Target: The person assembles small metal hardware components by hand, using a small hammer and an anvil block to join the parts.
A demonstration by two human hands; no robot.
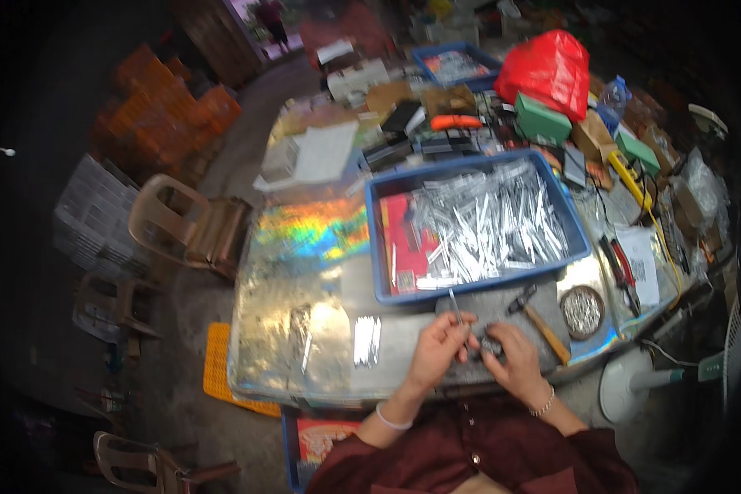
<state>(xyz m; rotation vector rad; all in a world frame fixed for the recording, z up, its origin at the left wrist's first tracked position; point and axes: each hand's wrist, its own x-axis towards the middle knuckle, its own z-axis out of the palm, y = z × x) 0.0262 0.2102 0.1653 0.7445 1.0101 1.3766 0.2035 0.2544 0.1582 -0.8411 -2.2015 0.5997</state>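
Note:
My left hand [443,346] is closed in a pinch around a slim silver metal strip [454,303], which points up toward the tub. Close beside it, my right hand [514,356] curls its fingers over a small dark metallic object [489,346] whose kind is too blurred to tell. Both hands are above a grey pad at the table's near edge. A hammer [545,333] with a wooden handle lies just right of my right hand. Beyond my hands stands a blue plastic tub [380,276] heaped with silver metal strips [494,226].
Several strips [367,341] lie in a group to the left, with one apart. At the right are a round dish of small metal parts [583,313] and red-handled pliers [623,267]. A red plastic bag [547,72] and boxes crowd the back. Chairs [173,216] stand left.

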